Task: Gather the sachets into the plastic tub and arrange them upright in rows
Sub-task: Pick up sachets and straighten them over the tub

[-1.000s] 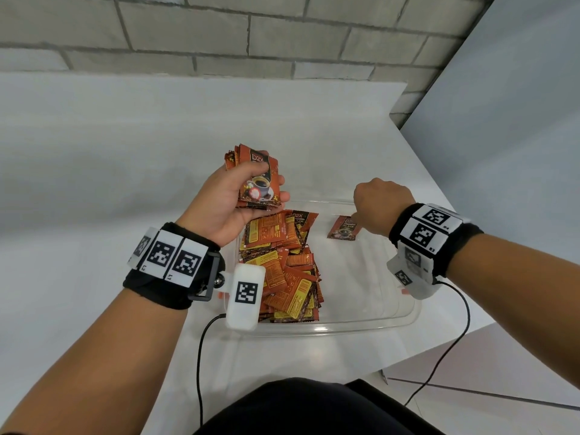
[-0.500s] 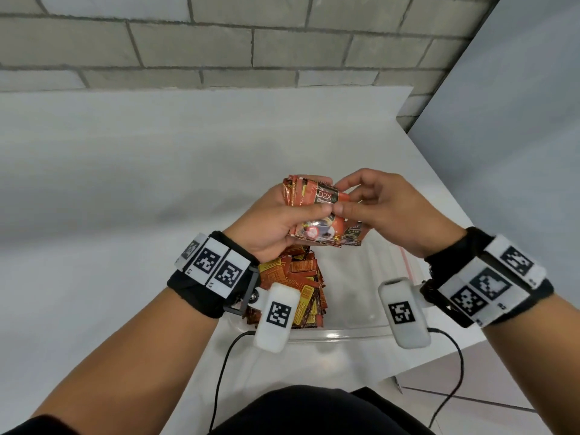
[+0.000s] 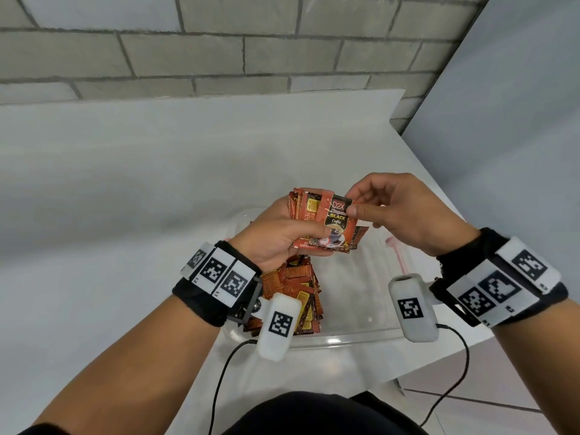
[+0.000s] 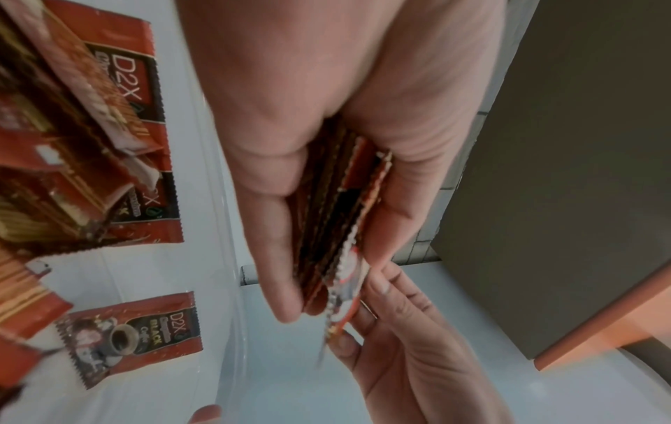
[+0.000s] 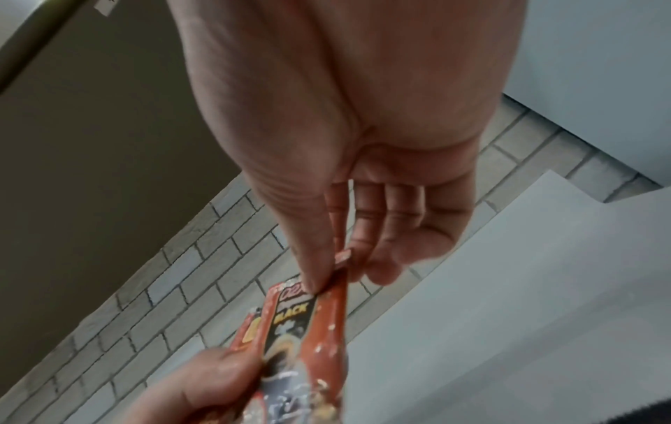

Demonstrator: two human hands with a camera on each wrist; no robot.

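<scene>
White table (image 3: 125, 199), both hands over tub (image 3: 345, 337): left (image 3: 276, 237) clutching sachet stack (image 3: 317, 224), right (image 3: 405, 215) pinching front sachet (image 3: 337, 222).

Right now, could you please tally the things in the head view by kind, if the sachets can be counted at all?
Hands: 2, left hand, right hand
Clear plastic tub: 1
White wrist cameras: 2
Black marker wristbands: 2
D2X coffee sachets: uncountable, overlapped; a bundle in the left hand, a pile in the tub
Total: 7, sachets aside
</scene>
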